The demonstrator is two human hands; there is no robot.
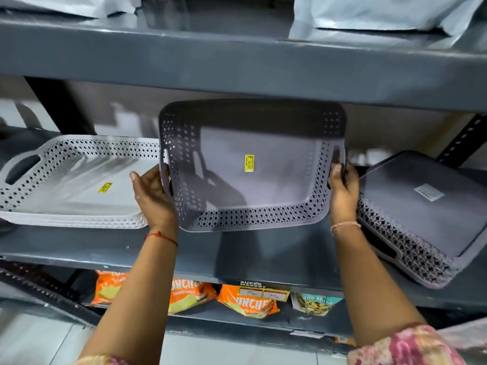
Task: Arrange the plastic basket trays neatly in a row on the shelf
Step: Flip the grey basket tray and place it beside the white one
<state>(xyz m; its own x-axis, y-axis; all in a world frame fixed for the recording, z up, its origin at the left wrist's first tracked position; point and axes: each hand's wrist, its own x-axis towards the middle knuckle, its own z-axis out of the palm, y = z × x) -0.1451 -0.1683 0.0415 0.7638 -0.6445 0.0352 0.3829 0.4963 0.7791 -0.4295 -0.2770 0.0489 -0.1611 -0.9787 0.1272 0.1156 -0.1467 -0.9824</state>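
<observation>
A grey perforated plastic basket tray (266,180) with a yellow price sticker is tilted up toward me above the middle shelf (263,254). My left hand (152,196) grips its left rim. My right hand (342,191) grips its right side by the handle slot. A white tray (71,180), or a stack of them, lies flat on the shelf to the left, its right end behind the grey tray. Upside down on the right lies a stack of dark grey trays (419,214), overhanging the shelf's front edge.
The upper shelf (237,64) hangs low just above the held tray and carries pale plastic bags (382,14). Orange snack packets (245,301) and a price label sit on the shelf below. A black slotted upright (463,138) stands at the right.
</observation>
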